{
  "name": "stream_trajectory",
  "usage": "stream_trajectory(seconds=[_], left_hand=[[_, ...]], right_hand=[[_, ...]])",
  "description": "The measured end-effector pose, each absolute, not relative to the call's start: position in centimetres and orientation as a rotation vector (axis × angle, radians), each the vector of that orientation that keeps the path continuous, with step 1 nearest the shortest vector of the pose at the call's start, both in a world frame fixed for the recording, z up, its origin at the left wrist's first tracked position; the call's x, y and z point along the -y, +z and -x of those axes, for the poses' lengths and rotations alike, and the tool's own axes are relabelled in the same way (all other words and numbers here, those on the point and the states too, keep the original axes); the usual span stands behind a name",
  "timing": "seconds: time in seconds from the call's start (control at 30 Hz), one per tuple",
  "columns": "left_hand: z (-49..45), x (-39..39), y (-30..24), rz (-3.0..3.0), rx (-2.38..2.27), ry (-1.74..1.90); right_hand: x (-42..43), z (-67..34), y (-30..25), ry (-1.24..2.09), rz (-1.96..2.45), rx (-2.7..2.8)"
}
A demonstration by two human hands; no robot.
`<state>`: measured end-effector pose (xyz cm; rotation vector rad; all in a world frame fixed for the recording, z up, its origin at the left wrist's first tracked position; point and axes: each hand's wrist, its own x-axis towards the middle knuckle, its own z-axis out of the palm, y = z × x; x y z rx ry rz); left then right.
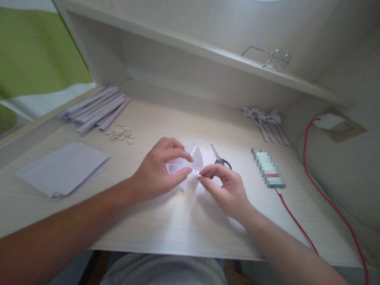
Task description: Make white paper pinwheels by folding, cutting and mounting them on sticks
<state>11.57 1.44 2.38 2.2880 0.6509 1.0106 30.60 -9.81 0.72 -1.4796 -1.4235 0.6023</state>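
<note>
Between my hands, over the desk near its front, is a thin white sheet of paper [198, 156] with folded or curled flaps. My left hand [160, 168] curves round its left side, thumb and forefinger apart, the fingertips close to the paper's middle. Whether its other fingers touch the paper is hidden. My right hand [227, 188] is closed in a pinch at the paper's gathered point, thumb against forefinger. A pair of scissors [219, 157] with dark handles lies just behind my right hand, blades pointing away.
Rolled paper tubes [99, 107] lie piled at the back left, beside loose rubber bands [121, 133]. Stacked paper sheets [65, 168] are at left. Paper pinwheels on sticks [265, 120] lie back right. A phone [268, 168] with a red cable [297, 221] lies right, below a shelf [192, 45].
</note>
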Motion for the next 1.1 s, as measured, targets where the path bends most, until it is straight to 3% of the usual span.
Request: stream_trajectory(seconds=[0.1, 0.3, 0.43, 0.8, 1.1], left_hand=[[-11.4, -2.1, 2.4, -2.217, -0.849, 1.135], [-12.0, -3.1, 1.6, -1.953, -0.984, 0.863], [-12.2, -2.7, 1.5, -1.911, -0.938, 0.883], [-11.9, -2.6, 1.0, -2.264, -0.699, 1.029], [-11.9, -1.9, 0.8, -2.943, -0.581, 0.733]], right_hand=[[9.7, -30.7, 0.7, 0.636, 1.489, 1.378], [9.8, -30.5, 1.0, 0.602, 1.49, 1.46], [9.9, -30.5, 1.0, 0.622, 1.496, 1.479], [8.9, -31.1, 0.8, 1.074, 1.457, 1.034], [9.6, -30.4, 0.7, 0.737, 1.605, 1.361]])
